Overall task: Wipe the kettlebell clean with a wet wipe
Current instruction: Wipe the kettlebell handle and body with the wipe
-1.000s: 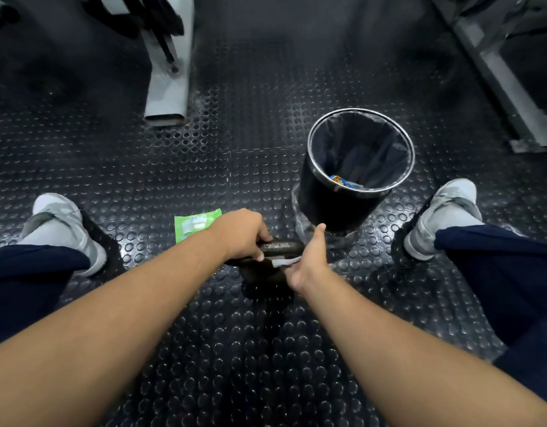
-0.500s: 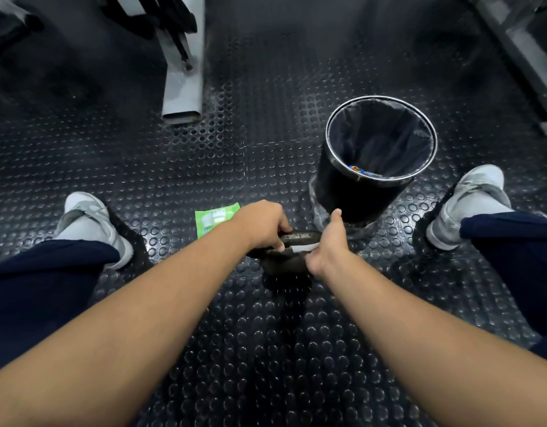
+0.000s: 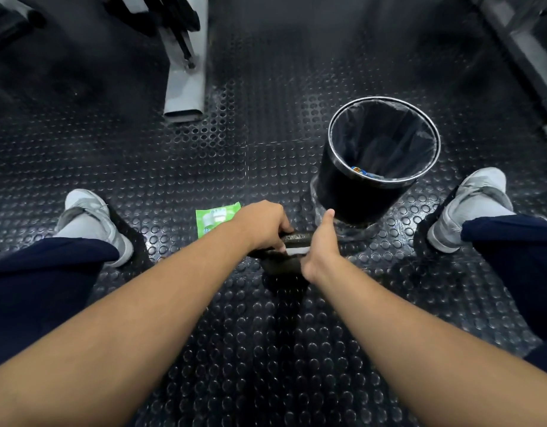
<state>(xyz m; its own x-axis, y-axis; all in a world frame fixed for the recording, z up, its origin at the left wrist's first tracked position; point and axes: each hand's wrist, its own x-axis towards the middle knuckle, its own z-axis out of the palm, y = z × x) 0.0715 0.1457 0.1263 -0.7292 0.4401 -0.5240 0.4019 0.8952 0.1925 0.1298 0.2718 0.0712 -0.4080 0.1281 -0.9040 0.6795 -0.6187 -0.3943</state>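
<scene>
A dark kettlebell (image 3: 281, 262) stands on the studded rubber floor between my feet, mostly hidden by my hands. My left hand (image 3: 263, 224) grips the left end of its handle (image 3: 296, 236). My right hand (image 3: 321, 243) holds a white wet wipe (image 3: 296, 250) against the handle's right side, thumb pointing up. Only a small strip of the wipe shows between the two hands. A green wet wipe packet (image 3: 215, 217) lies flat on the floor just left of my left hand.
A black bin (image 3: 358, 198) with a dark liner and a metal rim stands right behind the kettlebell, some litter inside. My grey shoes (image 3: 90, 220) (image 3: 472, 204) sit wide apart. A grey machine foot (image 3: 184, 87) is at the back left, a metal frame (image 3: 525, 57) at the back right.
Both hands stay on the kettlebell handle with the wipe. The view has shifted, so the bin and feet appear further right and up.
</scene>
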